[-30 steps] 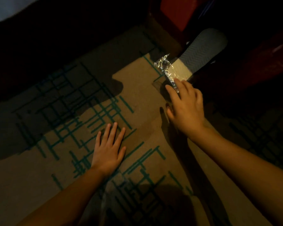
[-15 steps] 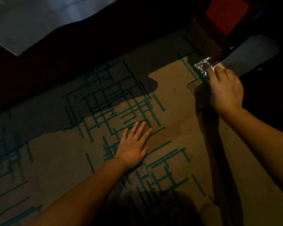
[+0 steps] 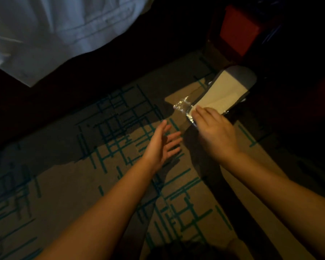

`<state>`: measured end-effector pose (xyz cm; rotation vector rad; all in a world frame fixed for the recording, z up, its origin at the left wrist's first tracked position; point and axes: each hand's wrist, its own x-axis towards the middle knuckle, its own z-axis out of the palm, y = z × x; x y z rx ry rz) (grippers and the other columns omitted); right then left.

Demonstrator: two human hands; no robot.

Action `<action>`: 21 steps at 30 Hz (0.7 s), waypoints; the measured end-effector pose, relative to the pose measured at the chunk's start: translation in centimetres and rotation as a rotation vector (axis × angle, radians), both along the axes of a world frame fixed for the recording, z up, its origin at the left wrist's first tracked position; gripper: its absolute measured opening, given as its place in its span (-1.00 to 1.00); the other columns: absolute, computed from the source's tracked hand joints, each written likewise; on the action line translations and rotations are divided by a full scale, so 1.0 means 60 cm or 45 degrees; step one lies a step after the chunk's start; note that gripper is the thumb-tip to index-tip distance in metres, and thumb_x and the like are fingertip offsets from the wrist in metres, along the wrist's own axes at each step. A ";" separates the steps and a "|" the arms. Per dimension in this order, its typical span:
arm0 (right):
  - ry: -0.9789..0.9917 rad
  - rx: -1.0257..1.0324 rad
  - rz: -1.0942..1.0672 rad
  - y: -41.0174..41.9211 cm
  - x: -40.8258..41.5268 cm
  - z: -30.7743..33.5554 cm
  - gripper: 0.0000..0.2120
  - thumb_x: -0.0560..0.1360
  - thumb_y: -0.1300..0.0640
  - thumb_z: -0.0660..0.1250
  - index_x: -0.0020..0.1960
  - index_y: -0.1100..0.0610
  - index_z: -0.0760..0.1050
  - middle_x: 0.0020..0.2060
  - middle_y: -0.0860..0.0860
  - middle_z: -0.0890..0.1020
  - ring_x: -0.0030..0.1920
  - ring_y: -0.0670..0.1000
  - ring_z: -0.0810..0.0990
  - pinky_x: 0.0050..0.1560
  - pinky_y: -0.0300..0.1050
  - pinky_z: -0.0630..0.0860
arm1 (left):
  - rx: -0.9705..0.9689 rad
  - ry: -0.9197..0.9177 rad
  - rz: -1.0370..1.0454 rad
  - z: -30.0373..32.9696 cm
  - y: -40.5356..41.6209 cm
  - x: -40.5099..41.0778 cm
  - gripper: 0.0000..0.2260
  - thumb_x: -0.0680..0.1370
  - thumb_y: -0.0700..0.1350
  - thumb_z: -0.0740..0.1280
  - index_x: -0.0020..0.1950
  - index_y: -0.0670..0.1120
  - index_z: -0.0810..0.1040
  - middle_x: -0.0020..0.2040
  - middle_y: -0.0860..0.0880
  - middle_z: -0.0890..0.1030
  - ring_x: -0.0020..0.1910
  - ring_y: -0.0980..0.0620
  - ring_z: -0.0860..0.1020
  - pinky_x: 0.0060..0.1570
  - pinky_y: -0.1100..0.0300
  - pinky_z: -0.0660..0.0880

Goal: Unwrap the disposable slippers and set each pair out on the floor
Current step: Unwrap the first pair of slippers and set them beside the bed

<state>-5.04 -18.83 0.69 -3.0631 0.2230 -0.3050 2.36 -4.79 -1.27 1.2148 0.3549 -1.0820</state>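
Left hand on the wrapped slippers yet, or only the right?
Only the right. Head view: the right hand has fingertips on the wrapped slippers at their crinkled near end; the left hand is apart, open, with carpet visible between.

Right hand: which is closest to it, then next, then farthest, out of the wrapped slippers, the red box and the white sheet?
From the right hand:
1. Wrapped slippers, touching its fingertips, just ahead.
2. Red box, farther ahead, top right, in shadow.
3. White sheet, far across at top left.
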 end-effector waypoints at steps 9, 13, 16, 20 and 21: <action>0.177 0.238 0.424 0.117 -0.049 -0.040 -0.44 0.31 0.03 0.46 0.24 0.23 0.50 0.20 0.17 0.58 0.22 0.17 0.55 0.19 0.08 0.50 | 0.229 -0.062 0.186 -0.015 0.080 -0.017 -0.83 0.56 -0.23 0.21 -0.20 -0.04 0.46 -0.30 -0.04 0.54 -0.41 0.10 0.55 -0.41 0.29 0.57; 0.118 0.827 -0.010 0.135 -0.045 -0.048 -0.45 0.42 -0.07 0.34 0.37 0.00 0.32 0.42 0.07 0.30 0.40 0.08 0.25 0.29 0.01 0.28 | 0.175 0.010 0.448 -0.020 0.123 -0.021 -0.88 0.56 -0.22 0.22 -0.13 -0.05 0.50 -0.26 -0.02 0.67 -0.38 0.12 0.66 -0.39 0.28 0.60; 0.139 1.467 -0.568 0.120 -0.025 -0.052 -0.41 0.45 -0.01 0.35 0.41 -0.03 0.22 0.30 0.03 0.31 0.18 -0.01 0.39 0.11 -0.15 0.38 | 0.075 0.070 0.600 -0.018 0.144 -0.025 -0.92 0.54 -0.20 0.25 -0.06 -0.07 0.52 -0.13 -0.08 0.67 -0.31 0.07 0.68 -0.32 0.24 0.63; 0.547 2.577 -1.078 0.101 -0.005 -0.063 -0.82 0.49 0.10 0.32 0.07 0.08 0.46 -0.14 0.06 0.63 -0.21 0.01 0.64 -0.27 -0.10 0.59 | -0.048 0.163 0.705 -0.024 0.153 -0.052 -0.90 0.53 -0.22 0.26 0.00 -0.08 0.51 -0.04 -0.12 0.65 -0.27 0.02 0.69 -0.35 0.23 0.62; 0.600 2.660 -1.067 0.098 -0.005 -0.068 -0.92 0.48 0.14 0.32 -0.03 0.09 0.50 -0.22 0.06 0.66 -0.29 0.00 0.67 -0.33 -0.11 0.62 | -0.048 0.172 0.689 -0.029 0.153 -0.062 -0.88 0.54 -0.22 0.25 0.04 -0.08 0.51 -0.02 -0.13 0.64 -0.26 0.02 0.69 -0.34 0.23 0.62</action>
